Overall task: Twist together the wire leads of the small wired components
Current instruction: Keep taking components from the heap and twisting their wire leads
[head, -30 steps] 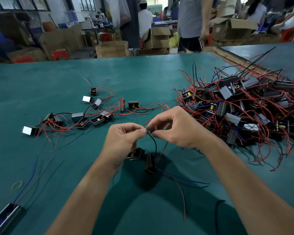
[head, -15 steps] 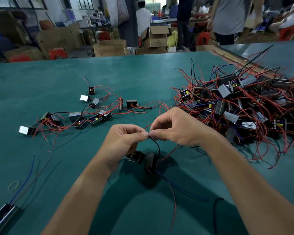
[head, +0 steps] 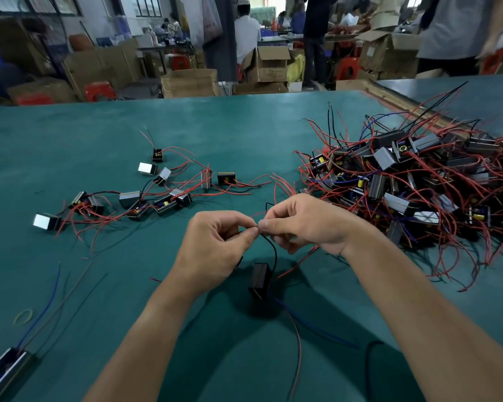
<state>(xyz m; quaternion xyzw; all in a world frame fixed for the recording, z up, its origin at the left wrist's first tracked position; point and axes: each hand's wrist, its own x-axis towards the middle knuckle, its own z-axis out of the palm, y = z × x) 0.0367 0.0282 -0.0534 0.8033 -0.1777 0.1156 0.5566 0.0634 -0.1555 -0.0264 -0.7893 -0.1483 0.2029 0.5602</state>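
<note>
Wire leads [head: 274,252] of the small wired component are held in the air above the near centre of the table, where both hands meet. The fingertips cover the junction itself, so it cannot be determined whether the strands are wound.

Table [head: 244,126]: green surface, cut off by the frame at the left, right and near sides.

Pile of components [head: 404,195]: far right. It is a tangle of grey and black housings with red, black and blue leads. Single units are hard to separate, and the pile runs past the right edge.

Group of components [head: 145,198]: left of centre, well apart from the pile, spread in a loose row with red leads crossing.

Right hand [head: 305,224]: fingers curled, thumb and forefinger pinching the wire leads.

Left hand [head: 215,250]: same grip, fingertips touching those of the right hand.

Hanging component [head: 260,281]: black housing, suspended from the black lead below the hands. Contact with the table cannot be confirmed. A blue lead [head: 311,326] and a red lead [head: 299,352] trail from it toward the near edge.

Long component [head: 3,369]: bottom-left corner, partly cut off by the frame.

Rubber band [head: 24,316]: lies flat on the table near the long component.
</note>
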